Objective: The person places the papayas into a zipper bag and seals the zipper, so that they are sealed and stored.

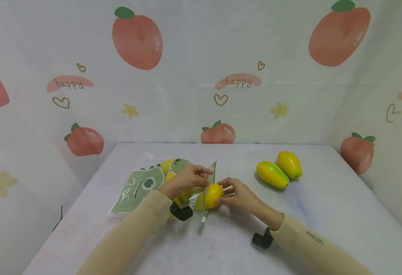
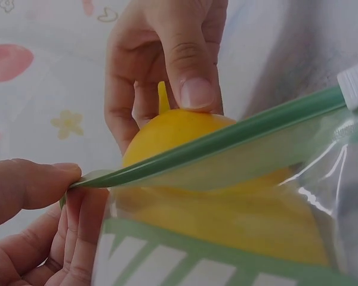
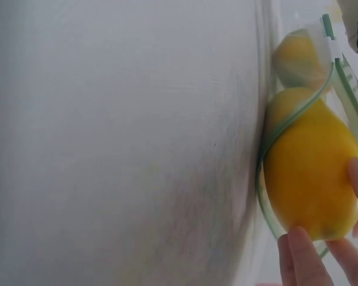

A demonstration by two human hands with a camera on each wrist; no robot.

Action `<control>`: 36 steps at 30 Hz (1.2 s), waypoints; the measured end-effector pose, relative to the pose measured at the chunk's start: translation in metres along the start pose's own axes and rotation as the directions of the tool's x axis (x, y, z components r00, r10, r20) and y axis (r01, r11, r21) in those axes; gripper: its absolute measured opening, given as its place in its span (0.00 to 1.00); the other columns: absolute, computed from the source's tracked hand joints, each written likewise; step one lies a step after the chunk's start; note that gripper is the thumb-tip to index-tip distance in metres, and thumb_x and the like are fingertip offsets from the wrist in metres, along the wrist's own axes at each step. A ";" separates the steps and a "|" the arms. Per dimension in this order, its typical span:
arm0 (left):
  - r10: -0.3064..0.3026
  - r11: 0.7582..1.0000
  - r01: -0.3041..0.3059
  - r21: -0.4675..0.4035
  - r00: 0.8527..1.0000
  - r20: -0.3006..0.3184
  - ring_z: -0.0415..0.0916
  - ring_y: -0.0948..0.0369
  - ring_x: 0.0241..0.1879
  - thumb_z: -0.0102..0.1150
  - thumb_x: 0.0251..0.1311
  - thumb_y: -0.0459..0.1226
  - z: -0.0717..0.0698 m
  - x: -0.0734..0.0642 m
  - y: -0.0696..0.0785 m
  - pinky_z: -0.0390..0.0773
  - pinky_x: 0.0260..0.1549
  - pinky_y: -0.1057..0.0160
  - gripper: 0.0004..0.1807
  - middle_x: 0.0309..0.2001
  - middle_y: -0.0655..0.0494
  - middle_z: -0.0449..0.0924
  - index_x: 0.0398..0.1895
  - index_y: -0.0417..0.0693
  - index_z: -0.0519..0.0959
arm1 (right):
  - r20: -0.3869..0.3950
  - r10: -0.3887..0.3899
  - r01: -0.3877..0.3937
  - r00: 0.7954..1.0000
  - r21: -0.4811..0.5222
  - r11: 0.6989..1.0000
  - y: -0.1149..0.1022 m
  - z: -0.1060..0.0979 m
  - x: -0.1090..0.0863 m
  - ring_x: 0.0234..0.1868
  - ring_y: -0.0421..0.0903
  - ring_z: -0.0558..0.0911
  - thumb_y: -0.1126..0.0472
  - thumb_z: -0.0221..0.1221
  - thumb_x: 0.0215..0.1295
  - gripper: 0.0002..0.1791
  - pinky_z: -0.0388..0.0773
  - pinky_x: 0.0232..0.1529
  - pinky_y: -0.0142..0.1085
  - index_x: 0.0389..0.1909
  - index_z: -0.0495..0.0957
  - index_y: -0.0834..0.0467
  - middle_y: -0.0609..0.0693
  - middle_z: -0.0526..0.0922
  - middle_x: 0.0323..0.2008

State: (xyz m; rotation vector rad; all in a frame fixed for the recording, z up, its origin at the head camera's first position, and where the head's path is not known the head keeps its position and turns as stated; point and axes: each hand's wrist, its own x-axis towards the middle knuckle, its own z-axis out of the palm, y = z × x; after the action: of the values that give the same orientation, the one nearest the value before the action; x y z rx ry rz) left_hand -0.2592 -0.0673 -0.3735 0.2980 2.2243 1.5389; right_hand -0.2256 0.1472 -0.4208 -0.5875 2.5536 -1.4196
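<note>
A clear zip bag (image 1: 126, 196) with a green cartoon dinosaur print lies on the table, several yellow fruits inside it. My left hand (image 1: 187, 178) pinches the far end of its green zip edge (image 2: 227, 143) between thumb and fingers. At the open mouth is a yellow papaya-shaped fruit (image 1: 215, 194), its narrower part inside the bag and its rounded end sticking out. My right hand (image 1: 240, 196) holds that outer end with thumb and fingertips, as the right wrist view shows. A short yellow stem (image 2: 163, 96) rises from the fruit beside the right thumb.
Two more yellow-green fruits (image 1: 273, 174) lie side by side at the back right of the table. A white slider (image 1: 203, 219) sits at the near end of the zip. Behind the white table (image 1: 307, 221) hangs a peach-printed cloth (image 1: 187, 103).
</note>
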 end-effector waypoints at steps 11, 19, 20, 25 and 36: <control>0.011 1.000 -0.012 0.009 1.000 0.011 0.74 0.60 0.35 0.62 0.57 0.28 -0.001 0.002 -0.002 0.81 0.44 0.66 0.21 0.36 0.52 0.73 0.56 0.38 0.78 | -0.049 0.055 -0.055 0.997 0.006 0.998 -0.003 0.007 0.001 0.46 0.51 0.83 0.57 0.70 0.55 0.23 0.82 0.47 0.40 0.49 0.75 0.61 0.53 0.81 0.48; 0.010 1.000 -0.010 0.025 1.000 0.002 0.73 0.60 0.34 0.63 0.58 0.29 -0.001 0.001 0.000 0.80 0.40 0.68 0.19 0.36 0.52 0.74 0.54 0.39 0.79 | -0.026 0.021 -0.023 0.999 -0.044 0.999 -0.004 0.011 0.008 0.43 0.47 0.83 0.56 0.68 0.58 0.26 0.81 0.46 0.39 0.54 0.75 0.63 0.53 0.82 0.45; 0.006 1.000 -0.006 0.026 1.000 -0.001 0.73 0.60 0.35 0.63 0.58 0.29 -0.001 0.001 0.000 0.80 0.40 0.68 0.19 0.36 0.52 0.74 0.54 0.39 0.79 | -0.024 0.021 -0.022 0.999 -0.040 0.999 -0.004 0.011 0.008 0.44 0.48 0.83 0.56 0.68 0.58 0.26 0.81 0.46 0.39 0.54 0.75 0.63 0.54 0.82 0.46; -0.003 1.000 0.003 0.019 1.000 -0.009 0.72 0.59 0.34 0.63 0.58 0.29 -0.002 0.001 -0.001 0.80 0.39 0.68 0.19 0.35 0.53 0.72 0.54 0.39 0.79 | -0.011 0.013 -0.013 1.000 -0.006 1.000 -0.003 0.012 0.008 0.46 0.50 0.84 0.56 0.68 0.58 0.25 0.82 0.46 0.39 0.53 0.75 0.64 0.56 0.82 0.48; 0.005 1.000 -0.005 -0.001 1.000 -0.005 0.72 0.60 0.32 0.62 0.58 0.29 -0.001 0.002 -0.003 0.80 0.39 0.66 0.19 0.35 0.53 0.73 0.55 0.38 0.78 | 0.041 -0.071 0.071 0.997 -0.011 0.997 -0.002 0.012 0.009 0.48 0.53 0.84 0.60 0.65 0.60 0.24 0.81 0.49 0.40 0.55 0.76 0.66 0.58 0.83 0.48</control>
State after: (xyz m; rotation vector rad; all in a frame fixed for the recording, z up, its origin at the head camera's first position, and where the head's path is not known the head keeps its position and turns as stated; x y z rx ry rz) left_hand -0.2612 -0.0687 -0.3764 0.2998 2.2284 1.5454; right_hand -0.2287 0.1330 -0.4250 -0.7082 2.5357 -1.4003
